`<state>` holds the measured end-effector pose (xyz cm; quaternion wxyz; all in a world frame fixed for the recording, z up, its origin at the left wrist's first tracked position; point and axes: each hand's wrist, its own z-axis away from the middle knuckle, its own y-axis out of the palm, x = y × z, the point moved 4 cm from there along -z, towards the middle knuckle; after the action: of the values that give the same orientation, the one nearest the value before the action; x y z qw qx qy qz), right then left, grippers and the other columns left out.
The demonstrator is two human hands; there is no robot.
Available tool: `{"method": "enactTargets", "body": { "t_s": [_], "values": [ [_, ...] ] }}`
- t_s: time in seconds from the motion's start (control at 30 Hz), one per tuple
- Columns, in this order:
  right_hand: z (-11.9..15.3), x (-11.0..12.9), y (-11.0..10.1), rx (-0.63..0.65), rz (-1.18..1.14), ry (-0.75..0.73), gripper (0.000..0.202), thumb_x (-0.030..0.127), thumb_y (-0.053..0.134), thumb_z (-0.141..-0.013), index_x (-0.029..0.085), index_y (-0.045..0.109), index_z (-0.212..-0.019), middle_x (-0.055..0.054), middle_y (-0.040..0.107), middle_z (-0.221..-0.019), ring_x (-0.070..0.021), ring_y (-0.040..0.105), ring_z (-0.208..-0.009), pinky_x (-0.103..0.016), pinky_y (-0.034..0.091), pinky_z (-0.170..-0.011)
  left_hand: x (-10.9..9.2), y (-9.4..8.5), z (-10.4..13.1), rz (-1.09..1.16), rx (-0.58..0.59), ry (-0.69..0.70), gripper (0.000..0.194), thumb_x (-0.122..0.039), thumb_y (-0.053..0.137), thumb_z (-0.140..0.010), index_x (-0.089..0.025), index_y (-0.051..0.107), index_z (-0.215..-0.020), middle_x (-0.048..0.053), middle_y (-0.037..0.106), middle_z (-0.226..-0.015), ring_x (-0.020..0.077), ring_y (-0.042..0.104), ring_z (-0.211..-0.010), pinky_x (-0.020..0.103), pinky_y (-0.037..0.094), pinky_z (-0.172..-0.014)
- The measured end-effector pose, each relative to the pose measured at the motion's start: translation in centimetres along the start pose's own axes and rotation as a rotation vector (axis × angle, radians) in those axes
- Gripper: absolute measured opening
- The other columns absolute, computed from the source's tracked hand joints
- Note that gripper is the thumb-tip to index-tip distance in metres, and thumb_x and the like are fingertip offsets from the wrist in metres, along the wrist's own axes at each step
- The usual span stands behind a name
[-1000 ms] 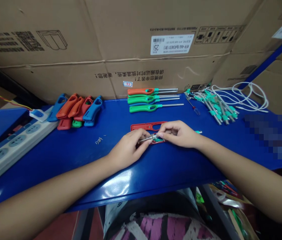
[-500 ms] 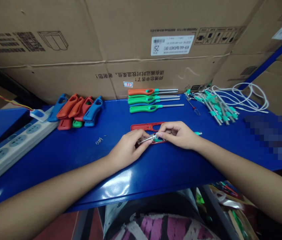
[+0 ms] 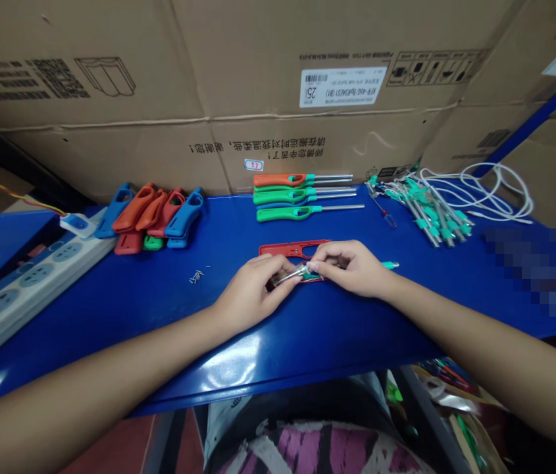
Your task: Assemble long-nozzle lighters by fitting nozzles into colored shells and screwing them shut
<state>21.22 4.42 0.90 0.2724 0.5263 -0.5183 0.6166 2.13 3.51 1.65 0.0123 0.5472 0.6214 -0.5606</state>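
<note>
Between the thumb and fingers of my left hand (image 3: 252, 286) is a small clear fuel tank (image 3: 285, 275), tilted with its top toward the right. My right hand (image 3: 351, 266) is closed, its thumb and forefinger pinched at the tank's top end; what else they grip there is too small to make out. Beneath both hands lies a red lighter half-shell (image 3: 314, 278), mostly covered, with a green part in it. A metal tip with a green collar (image 3: 390, 264) shows past my right hand. Just behind lies another red half-shell (image 3: 282, 250), inner side up.
Several coloured handle shells (image 3: 154, 217) are piled at left near a power strip (image 3: 25, 283). Assembled lighters (image 3: 287, 196) lie at the back, metal tubes with green collars (image 3: 435, 214) and a screwdriver (image 3: 389, 217) to the right. Small screws (image 3: 197, 276) lie left of my hands.
My hands stay almost still at the top of the fuel tank. The whole view has shifted very slightly.
</note>
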Motion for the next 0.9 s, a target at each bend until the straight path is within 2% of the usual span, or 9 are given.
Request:
{"method": "enactTargets", "body": {
  "t_s": [0.2, 0.43, 0.67, 0.9],
  "values": [
    [0.06, 0.07, -0.04, -0.021, -0.028, 0.032, 0.038, 0.053, 0.072, -0.080, 0.015, 0.067, -0.077, -0.001, 0.060, -0.067, -0.0094, 0.046, -0.055, -0.023, 0.035, -0.051, -0.13, 0.01, -0.05, 0.015, 0.004, 0.006, 0.012, -0.029, 0.062, -0.096, -0.017, 0.064, -0.093, 0.000, 0.067, -0.079, 0.0129, 0.059, -0.068, 0.026, 0.046, -0.067],
    [0.16, 0.13, 0.20, -0.028, 0.026, 0.000, 0.037, 0.052, 0.070, -0.081, 0.016, 0.066, -0.074, 0.001, 0.055, -0.060, -0.0078, 0.040, -0.050, -0.022, 0.030, -0.046, 0.03, 0.14, -0.01, 0.009, 0.022, -0.015, 0.015, -0.031, 0.060, -0.097, -0.018, 0.066, -0.093, 0.002, 0.068, -0.080, 0.0142, 0.060, -0.069, 0.026, 0.045, -0.066],
    [0.26, -0.21, 0.39, -0.041, 0.055, -0.015, 0.037, 0.051, 0.071, -0.082, 0.015, 0.066, -0.074, 0.001, 0.056, -0.058, -0.0076, 0.042, -0.048, -0.022, 0.031, -0.045, -0.01, 0.10, 0.00, -0.002, 0.019, -0.015, 0.014, -0.030, 0.061, -0.097, -0.018, 0.066, -0.092, 0.003, 0.070, -0.083, 0.0154, 0.061, -0.072, 0.027, 0.046, -0.067],
    [-0.32, 0.01, 0.15, 0.067, -0.115, 0.102, 0.041, 0.056, 0.072, -0.081, 0.015, 0.064, -0.079, 0.002, 0.060, -0.060, -0.0053, 0.046, -0.040, -0.020, 0.033, -0.040, 0.04, -0.04, -0.13, 0.033, -0.012, -0.046, 0.012, -0.030, 0.063, -0.095, -0.018, 0.064, -0.092, 0.000, 0.069, -0.079, 0.0132, 0.060, -0.066, 0.025, 0.046, -0.064]
  ]
}}
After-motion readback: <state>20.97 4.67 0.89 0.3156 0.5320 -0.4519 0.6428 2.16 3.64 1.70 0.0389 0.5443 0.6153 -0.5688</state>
